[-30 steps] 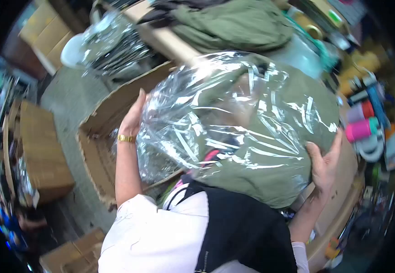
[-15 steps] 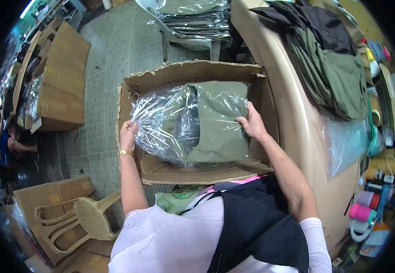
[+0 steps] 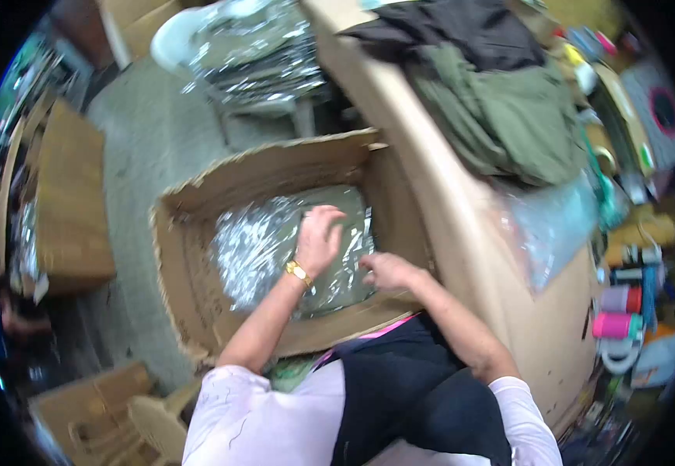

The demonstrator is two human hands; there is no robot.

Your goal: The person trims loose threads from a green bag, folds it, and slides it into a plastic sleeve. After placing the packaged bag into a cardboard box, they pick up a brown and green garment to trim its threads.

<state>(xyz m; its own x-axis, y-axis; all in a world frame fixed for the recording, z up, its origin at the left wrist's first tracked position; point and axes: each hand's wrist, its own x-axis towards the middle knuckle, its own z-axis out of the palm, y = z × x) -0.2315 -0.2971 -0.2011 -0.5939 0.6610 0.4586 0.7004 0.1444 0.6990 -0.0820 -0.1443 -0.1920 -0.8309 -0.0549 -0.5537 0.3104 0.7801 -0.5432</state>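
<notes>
An open cardboard box (image 3: pixel 260 167) stands in front of me, its edges ragged. Inside it lies a folded olive-green garment in clear shiny plastic (image 3: pixel 256 241). Over the middle of this package is my left hand (image 3: pixel 320 241), its fingers apart and holding nothing; a gold band circles that wrist. My right hand (image 3: pixel 392 272) is at the package's right edge, fingers bent toward the plastic. Whether its fingertips grip the plastic is too blurred to tell.
A long table (image 3: pixel 462 210) on the right bears dark and green garments (image 3: pixel 501 109), a plastic bag (image 3: pixel 551 225) and thread spools (image 3: pixel 615 325). Wrapped packages (image 3: pixel 256 54) are stacked on a white chair ahead. More cartons (image 3: pixel 73 194) stand at left.
The wrapped garment now lies lower in the box. My left hand has let go of the plastic's left end and moved right. My right hand has shifted down and left. The view has turned.
</notes>
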